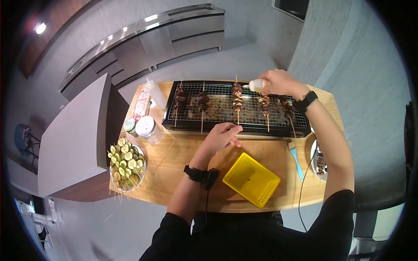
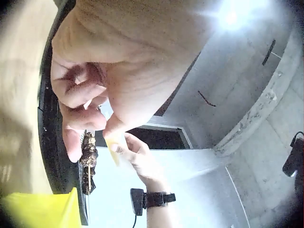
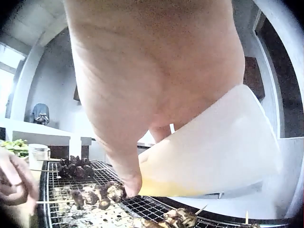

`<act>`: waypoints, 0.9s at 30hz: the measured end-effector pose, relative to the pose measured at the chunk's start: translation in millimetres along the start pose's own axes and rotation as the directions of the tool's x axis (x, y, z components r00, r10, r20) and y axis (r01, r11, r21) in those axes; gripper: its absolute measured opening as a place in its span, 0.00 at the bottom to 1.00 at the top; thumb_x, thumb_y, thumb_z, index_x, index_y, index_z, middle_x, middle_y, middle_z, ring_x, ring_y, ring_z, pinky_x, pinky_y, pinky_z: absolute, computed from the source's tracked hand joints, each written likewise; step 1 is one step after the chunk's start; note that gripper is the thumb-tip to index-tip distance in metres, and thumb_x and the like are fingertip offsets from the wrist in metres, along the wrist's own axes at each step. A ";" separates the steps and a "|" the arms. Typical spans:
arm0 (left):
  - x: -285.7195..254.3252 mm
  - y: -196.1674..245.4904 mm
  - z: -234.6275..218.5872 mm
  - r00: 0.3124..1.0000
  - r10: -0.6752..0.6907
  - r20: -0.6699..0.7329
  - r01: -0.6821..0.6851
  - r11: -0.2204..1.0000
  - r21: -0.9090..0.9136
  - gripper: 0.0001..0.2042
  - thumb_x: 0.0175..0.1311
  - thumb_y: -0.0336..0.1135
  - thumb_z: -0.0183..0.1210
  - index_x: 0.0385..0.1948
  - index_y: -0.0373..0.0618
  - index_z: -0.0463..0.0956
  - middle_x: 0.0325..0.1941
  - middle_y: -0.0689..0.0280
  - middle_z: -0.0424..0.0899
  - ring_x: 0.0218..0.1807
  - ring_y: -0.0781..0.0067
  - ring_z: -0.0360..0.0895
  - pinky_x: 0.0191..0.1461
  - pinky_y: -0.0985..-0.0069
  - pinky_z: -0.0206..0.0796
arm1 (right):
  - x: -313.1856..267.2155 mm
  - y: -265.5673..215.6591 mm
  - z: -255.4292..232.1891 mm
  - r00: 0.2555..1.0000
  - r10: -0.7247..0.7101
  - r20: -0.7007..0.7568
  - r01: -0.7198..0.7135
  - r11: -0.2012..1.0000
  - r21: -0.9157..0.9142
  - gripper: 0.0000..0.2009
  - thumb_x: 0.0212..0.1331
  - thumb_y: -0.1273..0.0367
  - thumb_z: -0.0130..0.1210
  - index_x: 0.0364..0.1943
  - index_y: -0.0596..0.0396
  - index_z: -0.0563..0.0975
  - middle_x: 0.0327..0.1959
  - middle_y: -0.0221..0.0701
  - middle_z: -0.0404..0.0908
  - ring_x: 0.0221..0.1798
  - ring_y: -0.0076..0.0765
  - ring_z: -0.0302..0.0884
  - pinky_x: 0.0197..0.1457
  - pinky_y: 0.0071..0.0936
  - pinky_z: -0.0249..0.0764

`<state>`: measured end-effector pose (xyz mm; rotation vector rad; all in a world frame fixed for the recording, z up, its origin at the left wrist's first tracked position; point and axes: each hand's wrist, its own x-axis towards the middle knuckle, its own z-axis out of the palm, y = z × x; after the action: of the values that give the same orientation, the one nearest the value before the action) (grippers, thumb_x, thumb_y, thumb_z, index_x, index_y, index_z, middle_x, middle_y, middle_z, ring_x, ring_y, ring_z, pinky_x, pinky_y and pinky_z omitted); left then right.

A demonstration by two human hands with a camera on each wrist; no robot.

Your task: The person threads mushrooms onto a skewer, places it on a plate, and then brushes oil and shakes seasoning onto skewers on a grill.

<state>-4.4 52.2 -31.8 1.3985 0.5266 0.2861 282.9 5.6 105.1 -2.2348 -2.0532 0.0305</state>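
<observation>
Five meat skewers lie across the wire rack of a black grill (image 1: 217, 114). Over its right half, my right hand (image 1: 278, 82) grips a translucent squeeze bottle (image 1: 256, 85) tipped on its side. The nozzle points left at the middle meat skewer (image 1: 237, 98), which has pale bits on its meat. Yellowish liquid shows low in the bottle (image 3: 213, 152) in the right wrist view. My left hand (image 1: 222, 137), at the grill's front edge, pinches the near end of the middle skewer's stick; its fingers (image 2: 73, 142) partly hide the stick in the left wrist view.
A yellow basket (image 1: 251, 180) and a blue brush (image 1: 296, 161) lie in front of the grill. On the left are a plate of zucchini skewers (image 1: 126, 161), a shaker jar (image 1: 149, 129) and another squeeze bottle (image 1: 156, 93). A plate (image 1: 314, 152) with meat stands at right.
</observation>
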 end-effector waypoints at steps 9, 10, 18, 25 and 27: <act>-3.9 9.4 -3.3 0.983 0.095 -0.156 -0.055 0.969 0.240 0.16 0.72 0.44 0.62 0.42 0.36 0.80 0.21 0.63 0.85 0.19 0.79 0.78 0.25 0.78 0.65 | 0.1 -7.7 0.6 0.991 -0.026 0.128 0.013 0.995 0.102 0.23 0.46 0.63 0.73 0.49 0.54 0.85 0.40 0.42 0.89 0.45 0.49 0.87 0.48 0.40 0.80; -4.6 13.0 -2.1 0.974 0.125 -0.186 -0.063 0.950 0.304 0.15 0.72 0.44 0.62 0.40 0.37 0.80 0.20 0.63 0.85 0.18 0.78 0.78 0.25 0.77 0.66 | -4.6 -11.6 -1.6 0.982 -0.061 0.179 0.032 0.986 0.162 0.23 0.46 0.64 0.73 0.49 0.56 0.85 0.38 0.41 0.89 0.43 0.48 0.87 0.47 0.39 0.80; 13.7 21.2 13.3 0.883 0.413 -0.223 -0.120 0.658 0.743 0.17 0.68 0.46 0.64 0.28 0.39 0.81 0.20 0.57 0.83 0.25 0.55 0.83 0.32 0.65 0.74 | -10.5 -17.8 -5.2 0.970 -0.082 0.230 0.036 0.979 0.200 0.20 0.46 0.63 0.74 0.44 0.55 0.86 0.38 0.42 0.89 0.42 0.46 0.86 0.45 0.38 0.78; 34.8 21.8 14.7 0.898 0.384 -0.217 0.004 0.485 0.874 0.20 0.66 0.51 0.64 0.27 0.40 0.81 0.22 0.54 0.83 0.31 0.47 0.83 0.38 0.57 0.76 | 2.8 -6.7 4.6 1.000 0.005 -0.028 -0.006 1.000 -0.023 0.22 0.50 0.60 0.73 0.48 0.53 0.84 0.43 0.43 0.88 0.49 0.53 0.85 0.52 0.45 0.80; 39.7 20.1 11.9 0.901 0.384 -0.203 -0.007 0.481 0.877 0.19 0.65 0.50 0.64 0.26 0.40 0.81 0.23 0.54 0.83 0.31 0.45 0.83 0.38 0.56 0.76 | 0.0 -4.7 6.5 0.999 0.002 -0.049 -0.003 1.000 -0.030 0.22 0.49 0.60 0.74 0.48 0.53 0.85 0.42 0.43 0.88 0.48 0.53 0.85 0.52 0.45 0.80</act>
<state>37.8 64.8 -18.4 2.4566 0.9015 0.5355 277.7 6.5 99.1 -2.2323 -2.0392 -0.0552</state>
